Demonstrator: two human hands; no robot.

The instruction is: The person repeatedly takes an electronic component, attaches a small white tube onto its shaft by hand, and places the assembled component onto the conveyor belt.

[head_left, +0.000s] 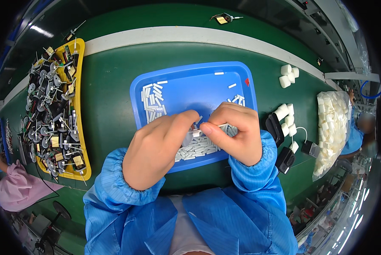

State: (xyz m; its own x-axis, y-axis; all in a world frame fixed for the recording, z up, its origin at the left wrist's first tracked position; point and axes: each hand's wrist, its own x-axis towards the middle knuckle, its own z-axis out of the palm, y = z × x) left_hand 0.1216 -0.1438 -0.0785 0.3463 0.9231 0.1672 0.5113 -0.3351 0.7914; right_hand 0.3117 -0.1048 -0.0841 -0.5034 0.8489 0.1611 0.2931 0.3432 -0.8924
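My left hand [158,142] is closed, pinching a small greyish, partly see-through piece [188,138] over the blue tray [186,76]. Facing it, my right hand [239,131] has its thumb and forefinger pressed together on a thin white stick [222,125]. The fingertips of both hands nearly meet, and a small whitish part [195,133] shows between them; my fingers hide most of it. Short white tubes [196,149] lie heaped in the tray below my hands, with more along its left side and a few at the far right.
A yellow bin [82,85] heaped with black assemblies with grey discs stands left. At right are white cylinders [286,80], black devices [285,160] with a cable, and a clear bag [331,131] of white pieces. A pale rail [156,34] runs behind. Co-workers' sleeves [22,187] show.
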